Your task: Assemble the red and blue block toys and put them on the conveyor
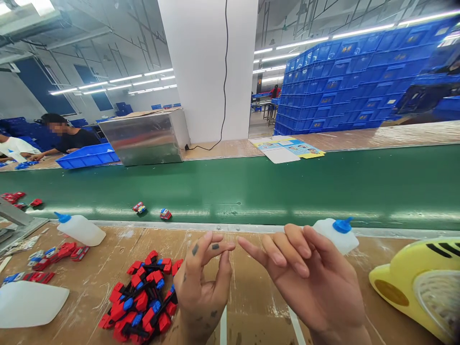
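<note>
My left hand [204, 285] and right hand [316, 278] hover loosely curled, half open, holding nothing I can see; red, blue and black plastic parts [142, 301] lie heaped on the desk [85, 294] beside my left, probably for easy reach.

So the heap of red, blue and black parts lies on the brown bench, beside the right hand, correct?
The side is wrong: in the head view, the heap of red, blue and black parts lies on the brown bench beside the left hand.
</note>
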`<move>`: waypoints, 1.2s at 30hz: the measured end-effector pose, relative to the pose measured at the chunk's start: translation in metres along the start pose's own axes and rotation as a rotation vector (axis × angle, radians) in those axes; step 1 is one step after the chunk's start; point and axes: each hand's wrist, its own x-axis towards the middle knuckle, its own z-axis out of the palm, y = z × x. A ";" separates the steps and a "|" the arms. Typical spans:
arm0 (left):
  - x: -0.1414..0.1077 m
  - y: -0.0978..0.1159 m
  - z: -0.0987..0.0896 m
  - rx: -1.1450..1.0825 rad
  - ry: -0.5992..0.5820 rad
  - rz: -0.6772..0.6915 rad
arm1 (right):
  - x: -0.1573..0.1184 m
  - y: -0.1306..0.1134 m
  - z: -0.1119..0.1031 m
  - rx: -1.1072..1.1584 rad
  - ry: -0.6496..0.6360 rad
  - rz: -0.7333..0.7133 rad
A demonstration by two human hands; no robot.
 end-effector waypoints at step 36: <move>-0.001 -0.009 0.001 0.108 -0.013 0.076 | -0.022 0.016 0.012 -0.998 -0.327 -0.261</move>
